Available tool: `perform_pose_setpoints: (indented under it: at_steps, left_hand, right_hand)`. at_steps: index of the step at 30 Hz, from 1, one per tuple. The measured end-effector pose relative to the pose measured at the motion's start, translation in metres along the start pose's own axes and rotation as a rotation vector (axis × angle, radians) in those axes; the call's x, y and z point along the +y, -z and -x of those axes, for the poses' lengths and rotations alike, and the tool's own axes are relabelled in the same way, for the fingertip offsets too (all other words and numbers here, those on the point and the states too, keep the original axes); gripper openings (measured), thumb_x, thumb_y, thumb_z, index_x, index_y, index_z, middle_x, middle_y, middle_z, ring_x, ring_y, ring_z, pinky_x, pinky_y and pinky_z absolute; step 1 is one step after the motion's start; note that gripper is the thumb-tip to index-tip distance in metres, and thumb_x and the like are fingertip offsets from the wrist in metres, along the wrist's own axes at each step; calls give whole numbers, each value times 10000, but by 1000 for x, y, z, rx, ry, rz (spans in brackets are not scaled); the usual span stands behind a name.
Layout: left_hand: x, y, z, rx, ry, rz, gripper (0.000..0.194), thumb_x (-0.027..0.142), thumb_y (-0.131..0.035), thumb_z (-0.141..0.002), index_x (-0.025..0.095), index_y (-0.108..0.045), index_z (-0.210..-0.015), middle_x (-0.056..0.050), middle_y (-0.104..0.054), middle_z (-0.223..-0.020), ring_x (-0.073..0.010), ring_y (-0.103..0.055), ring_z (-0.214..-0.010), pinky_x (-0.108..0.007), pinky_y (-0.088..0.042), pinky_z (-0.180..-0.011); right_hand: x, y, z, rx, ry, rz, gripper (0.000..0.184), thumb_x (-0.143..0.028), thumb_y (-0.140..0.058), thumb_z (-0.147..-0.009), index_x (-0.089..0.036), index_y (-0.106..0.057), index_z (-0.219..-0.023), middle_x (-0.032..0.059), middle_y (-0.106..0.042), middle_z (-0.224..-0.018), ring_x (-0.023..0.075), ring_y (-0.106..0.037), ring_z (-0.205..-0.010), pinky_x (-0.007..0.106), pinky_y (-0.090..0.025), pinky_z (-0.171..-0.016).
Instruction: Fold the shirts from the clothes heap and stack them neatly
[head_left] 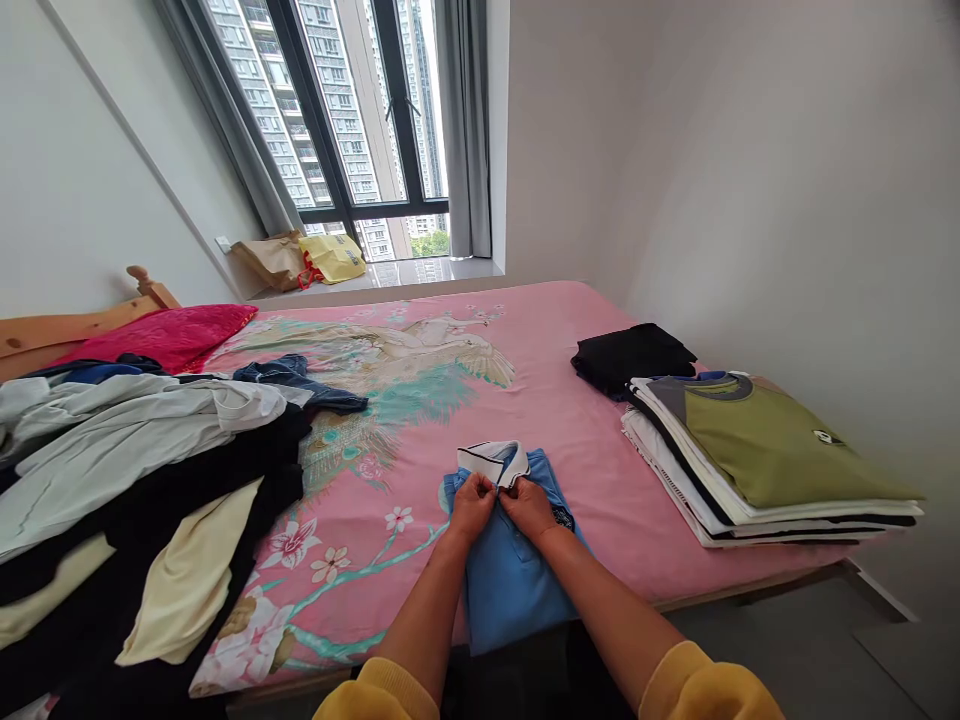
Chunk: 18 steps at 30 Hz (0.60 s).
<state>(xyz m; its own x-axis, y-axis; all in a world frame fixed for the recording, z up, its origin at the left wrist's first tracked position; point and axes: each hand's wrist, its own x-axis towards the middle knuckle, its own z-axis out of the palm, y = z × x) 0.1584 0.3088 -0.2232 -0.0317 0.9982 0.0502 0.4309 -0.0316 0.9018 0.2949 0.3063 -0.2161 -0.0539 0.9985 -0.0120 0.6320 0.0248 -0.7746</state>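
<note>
A blue polo shirt (517, 590) with a white, dark-edged collar lies folded at the bed's near edge, its collar pointing away from me. My left hand (472, 510) pinches the left side of the collar near the front opening. Close beside it, my right hand (528, 508) grips the right collar tip. Both sets of fingers are closed on the cloth, and the fingertips almost meet. A dark patch on the shirt's chest shows just right of my right hand.
On the right stand a stack of folded shirts (780, 440), olive on top, and folded black clothes (634, 355). A loose heap of clothes (150, 440) covers the left side of the pink bed (555, 320). Bags (334, 258) sit on the windowsill.
</note>
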Motion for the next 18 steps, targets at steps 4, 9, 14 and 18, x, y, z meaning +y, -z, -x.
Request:
perform_pose_setpoints:
  at_steps: [4,9,14,18]
  left_hand:
    - [1,1,6,15,-11,-49,45,165,-513,-721,207,-497,-719,28,-578,-700,-119,-551,-676,-249,-431,-677]
    - [9,1,6,16,-41,-138,129,94,-483,-716,207,-500,-777,30,-578,-731,-111,-543,-680,-244,-422,-694]
    - [17,4,-1,-52,-98,-240,242,15,-487,-675,214,-506,-810,27,-576,-761,-118,-537,-731,-228,-400,-706]
    - [23,8,-1,-91,-137,-301,208,48,-506,-703,220,-511,-821,24,-588,-772,-130,-545,-744,-231,-375,-691]
  right_hand:
    - [-2,-1,1,0,-3,60,159,-285,-543,-787,-168,-651,-795,71,-692,-781,171,-615,-721,233,-341,-599]
    - [-4,0,-1,-3,-24,70,168,-296,-547,-776,-166,-653,-778,76,-695,-789,178,-615,-732,238,-335,-598]
    - [-1,3,-4,-18,-25,7,167,-287,-535,-776,-163,-647,-778,59,-690,-773,155,-595,-688,228,-353,-592]
    - [1,8,-4,-36,-15,-72,192,-290,-521,-795,-162,-656,-843,46,-693,-798,149,-596,-710,220,-390,-611]
